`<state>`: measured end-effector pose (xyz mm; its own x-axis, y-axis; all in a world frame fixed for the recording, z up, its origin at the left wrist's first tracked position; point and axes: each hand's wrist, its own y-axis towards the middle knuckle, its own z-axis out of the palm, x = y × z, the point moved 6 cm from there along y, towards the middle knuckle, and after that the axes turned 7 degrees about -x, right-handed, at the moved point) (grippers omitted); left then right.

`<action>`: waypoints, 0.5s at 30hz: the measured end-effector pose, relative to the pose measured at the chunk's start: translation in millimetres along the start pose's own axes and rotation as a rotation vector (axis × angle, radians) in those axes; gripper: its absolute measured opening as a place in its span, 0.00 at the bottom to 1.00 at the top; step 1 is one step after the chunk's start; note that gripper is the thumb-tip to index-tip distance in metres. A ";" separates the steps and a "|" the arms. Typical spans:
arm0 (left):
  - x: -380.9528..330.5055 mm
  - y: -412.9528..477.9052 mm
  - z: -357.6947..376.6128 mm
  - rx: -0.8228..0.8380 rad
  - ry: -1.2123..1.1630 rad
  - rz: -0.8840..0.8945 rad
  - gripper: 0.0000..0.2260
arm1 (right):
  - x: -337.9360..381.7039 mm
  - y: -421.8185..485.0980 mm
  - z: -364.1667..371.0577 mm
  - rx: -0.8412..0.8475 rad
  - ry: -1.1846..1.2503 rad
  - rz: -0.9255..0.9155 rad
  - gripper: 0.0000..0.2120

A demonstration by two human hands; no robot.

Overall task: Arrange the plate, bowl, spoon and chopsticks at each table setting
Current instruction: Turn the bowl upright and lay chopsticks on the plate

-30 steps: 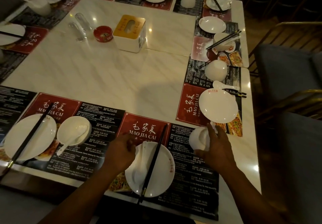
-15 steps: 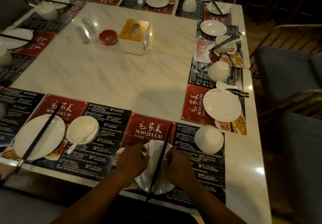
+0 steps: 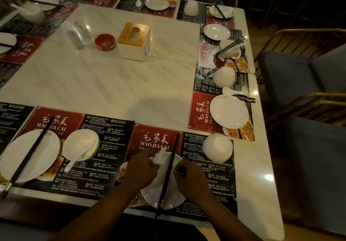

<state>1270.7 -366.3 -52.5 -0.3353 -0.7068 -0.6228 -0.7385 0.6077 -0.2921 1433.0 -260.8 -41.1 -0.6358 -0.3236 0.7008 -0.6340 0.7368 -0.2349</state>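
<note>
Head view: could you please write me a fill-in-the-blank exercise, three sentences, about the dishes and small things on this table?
1. The right bowl beside the near plate stands upside ___.
2. The chopsticks lying across that plate are ___ in colour.
3. The ashtray beside the tissue box is ___ in colour.

Missing words: down; black; red.

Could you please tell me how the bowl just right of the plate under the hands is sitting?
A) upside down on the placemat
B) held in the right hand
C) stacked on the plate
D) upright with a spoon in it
A: the bowl shows as a rounded dome, rim down on the placemat, clear of the plate and the right hand.
</note>
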 end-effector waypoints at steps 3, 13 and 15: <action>-21.4 3.8 -9.4 -0.014 -0.064 0.033 0.14 | 19.3 -2.2 -0.1 -0.023 0.149 -0.092 0.07; -86.2 -14.5 26.2 0.204 -0.360 0.007 0.08 | -18.9 -10.7 -47.7 -0.037 0.080 0.148 0.13; -81.6 -7.5 19.2 0.143 -0.287 0.034 0.07 | -41.5 -14.3 -64.2 -0.048 -0.057 0.176 0.11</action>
<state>1314.9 -306.2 -13.4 -0.1649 -0.5663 -0.8076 -0.6327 0.6888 -0.3538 1496.7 -219.9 -23.6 -0.7595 -0.2197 0.6123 -0.4904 0.8117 -0.3171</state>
